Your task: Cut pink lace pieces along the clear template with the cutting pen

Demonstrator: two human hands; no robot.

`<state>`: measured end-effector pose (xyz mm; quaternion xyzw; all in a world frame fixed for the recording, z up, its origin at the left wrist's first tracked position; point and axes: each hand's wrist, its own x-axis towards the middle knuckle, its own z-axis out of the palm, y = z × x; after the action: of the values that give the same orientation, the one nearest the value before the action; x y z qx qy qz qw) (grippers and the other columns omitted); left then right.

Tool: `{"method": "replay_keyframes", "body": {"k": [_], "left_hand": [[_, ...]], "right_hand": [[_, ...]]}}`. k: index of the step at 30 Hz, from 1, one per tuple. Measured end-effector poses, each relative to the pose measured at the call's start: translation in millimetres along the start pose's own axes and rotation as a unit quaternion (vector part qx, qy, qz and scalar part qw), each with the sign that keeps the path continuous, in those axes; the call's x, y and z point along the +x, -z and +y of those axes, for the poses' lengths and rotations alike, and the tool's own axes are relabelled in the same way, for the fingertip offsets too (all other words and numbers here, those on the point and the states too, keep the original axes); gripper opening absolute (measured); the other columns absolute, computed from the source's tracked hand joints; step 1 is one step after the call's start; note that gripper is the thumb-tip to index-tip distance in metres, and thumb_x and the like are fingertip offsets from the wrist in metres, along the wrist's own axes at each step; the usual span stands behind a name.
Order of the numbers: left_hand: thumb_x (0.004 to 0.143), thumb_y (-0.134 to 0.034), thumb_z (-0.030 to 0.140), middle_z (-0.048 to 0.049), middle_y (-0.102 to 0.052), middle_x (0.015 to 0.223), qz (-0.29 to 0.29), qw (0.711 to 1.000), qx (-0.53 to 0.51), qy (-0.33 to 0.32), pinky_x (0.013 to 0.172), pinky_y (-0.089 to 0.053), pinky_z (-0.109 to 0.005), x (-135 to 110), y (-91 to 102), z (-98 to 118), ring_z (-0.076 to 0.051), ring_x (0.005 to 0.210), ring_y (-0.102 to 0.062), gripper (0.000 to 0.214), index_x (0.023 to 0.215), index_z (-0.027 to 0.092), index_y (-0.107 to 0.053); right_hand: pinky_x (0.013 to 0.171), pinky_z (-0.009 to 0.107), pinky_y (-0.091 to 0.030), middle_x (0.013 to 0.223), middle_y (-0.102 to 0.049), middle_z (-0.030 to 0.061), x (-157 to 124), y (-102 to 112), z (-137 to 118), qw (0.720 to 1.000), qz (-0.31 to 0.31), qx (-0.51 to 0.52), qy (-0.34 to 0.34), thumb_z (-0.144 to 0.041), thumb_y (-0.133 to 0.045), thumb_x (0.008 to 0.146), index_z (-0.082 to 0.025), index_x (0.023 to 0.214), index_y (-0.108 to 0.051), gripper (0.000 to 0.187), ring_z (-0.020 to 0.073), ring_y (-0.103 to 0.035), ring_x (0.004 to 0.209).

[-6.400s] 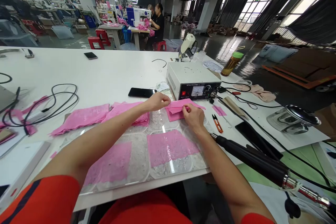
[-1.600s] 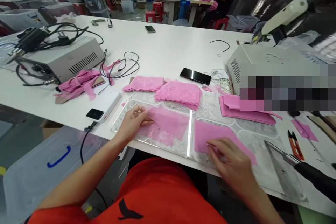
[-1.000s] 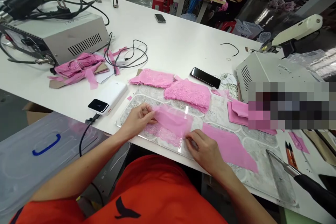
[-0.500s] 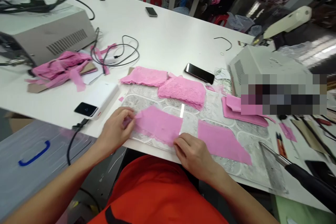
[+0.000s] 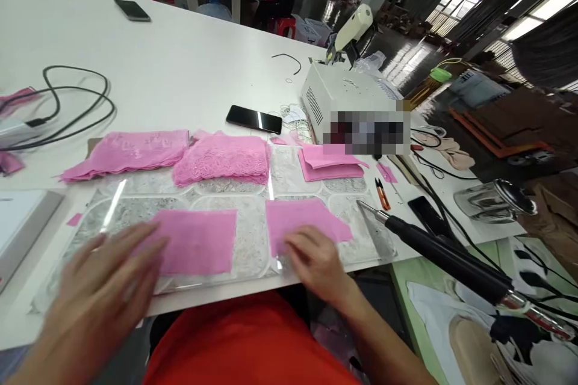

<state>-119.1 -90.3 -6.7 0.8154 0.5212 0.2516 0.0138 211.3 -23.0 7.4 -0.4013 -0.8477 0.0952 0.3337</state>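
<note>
Two flat pink fabric pieces lie on a clear plastic template (image 5: 253,240) at the table's near edge. My left hand (image 5: 106,289) is motion-blurred, fingers stretched out, at the left edge of the left pink piece (image 5: 198,240). My right hand (image 5: 313,261) rests with fingers flat on the near edge of the right pink piece (image 5: 302,219). Behind them sit two stacks of pink lace (image 5: 221,159) and a folded pink stack (image 5: 329,162).
A white control box (image 5: 338,96) stands behind the stacks, with a black phone (image 5: 253,119) beside it. A black-handled hot tool (image 5: 442,252) lies at the right, near orange snips (image 5: 383,194). Black cables (image 5: 67,108) loop at the left. A person sits at a far table.
The view has swung right. My left hand let go of the left piece's edge and pulled back toward me; my right hand shifted from the left piece to the right one.
</note>
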Motion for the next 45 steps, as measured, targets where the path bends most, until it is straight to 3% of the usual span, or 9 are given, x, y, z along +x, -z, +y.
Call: {"method": "replay_keyframes", "body": {"k": [1, 3, 7, 11, 24, 29, 35, 40, 45], "left_hand": [[0.091, -0.045, 0.021, 0.0073, -0.045, 0.147, 0.016, 1.0, 0.012, 0.004, 0.12, -0.019, -0.058, 16, -1.5, 12, -0.031, 0.139, -0.037, 0.065, 0.15, 0.041, -0.026], [0.094, -0.043, 0.018, 0.0009, -0.05, 0.144, 0.019, 0.997, -0.003, -0.078, 0.119, -0.022, -0.055, 50, -9.6, 34, -0.026, 0.134, -0.046, 0.06, 0.149, 0.037, -0.031], [0.098, -0.042, 0.017, -0.0053, -0.055, 0.14, -0.08, 0.981, -0.036, -0.174, 0.119, -0.017, -0.055, 108, -39.7, 64, -0.025, 0.138, -0.042, 0.045, 0.141, 0.029, -0.045], [0.098, -0.049, 0.028, -0.0062, -0.047, 0.147, -0.173, 0.962, -0.034, -0.208, 0.118, -0.012, -0.059, 136, -66.2, 72, -0.028, 0.142, -0.033, 0.042, 0.14, 0.029, -0.048], [0.102, -0.036, 0.035, -0.007, -0.04, 0.151, -0.147, 0.955, 0.051, -0.254, 0.118, -0.009, -0.058, 145, -75.8, 60, -0.029, 0.141, -0.034, 0.048, 0.149, 0.028, -0.033], [0.101, -0.036, 0.032, -0.0062, -0.037, 0.152, -0.177, 0.949, 0.048, -0.255, 0.117, -0.011, -0.059, 155, -71.1, 60, -0.029, 0.142, -0.034, 0.048, 0.149, 0.031, -0.032], [0.1, -0.038, 0.026, -0.0022, -0.031, 0.156, -0.215, 0.93, 0.044, -0.295, 0.12, -0.012, -0.05, 168, -67.3, 57, -0.026, 0.144, -0.03, 0.052, 0.15, 0.035, -0.029], [0.101, -0.038, 0.026, -0.0035, -0.028, 0.157, -0.241, 0.912, 0.051, -0.329, 0.12, -0.017, -0.047, 172, -66.7, 52, -0.026, 0.145, -0.028, 0.052, 0.151, 0.032, -0.028], [0.1, -0.038, 0.022, -0.0017, -0.031, 0.156, -0.247, 0.905, 0.035, -0.344, 0.121, -0.009, -0.048, 181, -67.5, 58, -0.025, 0.145, -0.027, 0.049, 0.148, 0.03, -0.036]], "right_hand": [[0.069, 0.026, -0.052, 0.082, -0.067, 0.004, -7, 10, 12, 0.999, 0.033, -0.024, -0.023, -0.012, -0.052, 0.087, -0.021, 0.094, -0.064, 0.016, 0.0139, -0.063, 0.077], [0.073, 0.029, -0.053, 0.085, -0.068, 0.0044, -21, 28, 37, 0.993, 0.069, -0.08, -0.058, -0.013, -0.055, 0.086, -0.022, 0.095, -0.066, 0.017, 0.015, -0.064, 0.08], [0.075, 0.032, -0.053, 0.087, -0.068, 0.0055, -42, 44, 69, 0.98, 0.095, -0.146, -0.092, -0.017, -0.057, 0.087, -0.022, 0.097, -0.068, 0.016, 0.0165, -0.064, 0.082], [0.076, 0.033, -0.053, 0.088, -0.068, 0.0058, -53, 48, 77, 0.978, 0.111, -0.142, -0.106, -0.018, -0.057, 0.087, -0.022, 0.098, -0.069, 0.017, 0.0166, -0.063, 0.083], [0.081, 0.034, -0.055, 0.095, -0.066, 0.0062, -66, 53, 85, 0.98, 0.13, -0.078, -0.129, -0.012, -0.057, 0.084, -0.023, 0.1, -0.067, 0.022, 0.0176, -0.063, 0.09], [0.083, 0.034, -0.055, 0.099, -0.065, 0.0068, -70, 54, 85, 0.977, 0.139, -0.087, -0.133, -0.012, -0.057, 0.084, -0.023, 0.101, -0.066, 0.023, 0.0177, -0.064, 0.093], [0.084, 0.033, -0.056, 0.103, -0.063, 0.0078, -74, 54, 86, 0.978, 0.133, -0.102, -0.126, -0.011, -0.058, 0.084, -0.023, 0.104, -0.065, 0.025, 0.0176, -0.064, 0.096], [0.081, 0.03, -0.057, 0.106, -0.062, 0.0078, -74, 53, 88, 0.979, 0.131, -0.107, -0.116, -0.009, -0.06, 0.083, -0.022, 0.101, -0.065, 0.023, 0.0164, -0.063, 0.095], [0.082, 0.028, -0.056, 0.106, -0.062, 0.0081, -74, 52, 88, 0.978, 0.142, -0.103, -0.115, -0.008, -0.061, 0.081, -0.02, 0.096, -0.064, 0.019, 0.0154, -0.064, 0.094]]}}
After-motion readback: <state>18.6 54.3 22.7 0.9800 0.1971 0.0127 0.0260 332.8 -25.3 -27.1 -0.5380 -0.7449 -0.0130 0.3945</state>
